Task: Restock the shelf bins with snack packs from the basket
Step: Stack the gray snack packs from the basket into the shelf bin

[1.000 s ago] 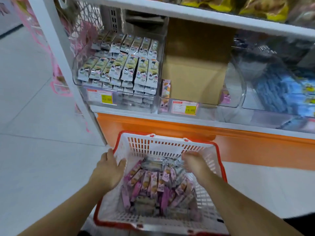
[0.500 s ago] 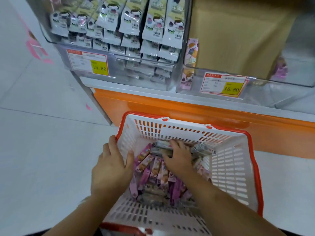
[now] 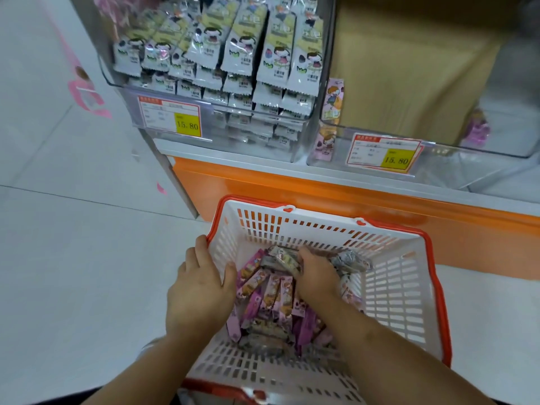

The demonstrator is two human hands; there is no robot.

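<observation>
A white basket [image 3: 391, 287] with a red rim stands on the floor below the shelf. Several pink snack packs [image 3: 264, 293] and a few grey ones [image 3: 350, 263] lie in it. My left hand [image 3: 198, 290] grips the basket's left wall, thumb inside. My right hand [image 3: 317, 276] is down among the packs, its fingers curled round a grey pack [image 3: 280, 260]. Above, the left clear bin [image 3: 263, 83] is full of white and green packs. The right clear bin [image 3: 438, 159] holds a brown cardboard box [image 3: 409, 68] and a pink pack [image 3: 330, 118] at its left edge.
An orange plinth [image 3: 350, 197] runs under the shelf right behind the basket. Yellow price tags [image 3: 187, 124] hang on the bin fronts. Pale tiled floor [image 3: 73, 229] spreads to the left, with pink markings [image 3: 87, 97] near the shelf end.
The view has dropped and moved closer to the basket. My right hand went from the basket's right side into the middle of the packs and closed on a grey pack.
</observation>
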